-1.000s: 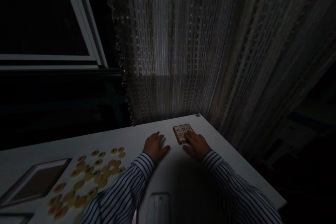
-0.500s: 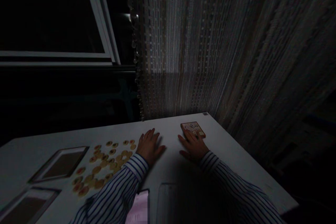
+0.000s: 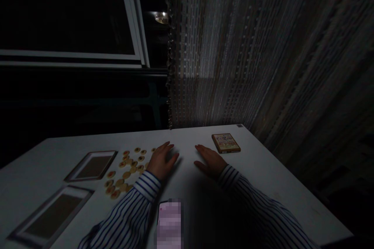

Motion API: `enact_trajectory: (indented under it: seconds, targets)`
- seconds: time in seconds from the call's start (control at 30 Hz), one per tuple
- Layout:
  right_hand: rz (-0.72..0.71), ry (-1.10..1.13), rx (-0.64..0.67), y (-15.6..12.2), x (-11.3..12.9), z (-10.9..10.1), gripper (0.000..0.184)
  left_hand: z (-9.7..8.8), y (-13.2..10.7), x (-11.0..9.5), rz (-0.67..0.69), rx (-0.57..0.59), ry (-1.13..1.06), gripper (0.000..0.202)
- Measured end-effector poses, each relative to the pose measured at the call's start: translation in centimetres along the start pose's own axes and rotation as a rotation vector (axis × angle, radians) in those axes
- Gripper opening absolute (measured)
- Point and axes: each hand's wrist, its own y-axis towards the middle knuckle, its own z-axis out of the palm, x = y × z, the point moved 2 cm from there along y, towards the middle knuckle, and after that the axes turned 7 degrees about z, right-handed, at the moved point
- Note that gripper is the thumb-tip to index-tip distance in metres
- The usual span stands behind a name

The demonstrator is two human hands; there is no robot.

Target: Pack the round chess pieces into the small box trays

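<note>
My left hand [image 3: 161,162] is at the table's middle with nothing in it, its fingers stretched forward and thumb apart. Just left of it lie several round wooden xiangqi pieces [image 3: 133,169], some with red or black marks; my hand and sleeve hide part of the group. My right hand [image 3: 210,161] is also empty, fingers extended and thumb spread, palm turned towards the left one. Beyond it, slightly right, sits a small flat box [image 3: 226,142] with printed characters on its top, apart from the fingers. Whether either hand touches the table is hard to tell in the dim light.
Two shallow rectangular trays [image 3: 113,153] [image 3: 87,191] lie left on the white table [image 3: 263,171]. A lit phone [image 3: 169,223], its screen blurred, rests at the near edge. A beaded string curtain [image 3: 210,46] hangs behind; a white-framed window [image 3: 133,15] is far left.
The view has swung left, so the table's things appear farther right. My right hand has moved away from the flat box, which it partly covered before. My hands are a bit nearer each other.
</note>
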Motion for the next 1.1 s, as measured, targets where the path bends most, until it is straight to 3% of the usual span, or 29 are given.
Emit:
enact_trajectory:
  seconds: [0.37,0.9,1.1]
  targets:
    - [-0.001,0.126,0.043,1.9,2.1,1.1,0.058,-1.5,-2.0,2.8,-0.137,-0.086,-0.134,0.047]
    - [-0.035,0.211,0.151,3.8,4.7,2.0,0.056,-2.5,-4.9,4.0,-0.336,-0.055,-0.248,0.044]
    - [-0.076,0.24,0.199,4.5,5.4,2.7,0.057,-3.2,-6.3,4.2,-0.361,-0.115,-0.27,0.042]
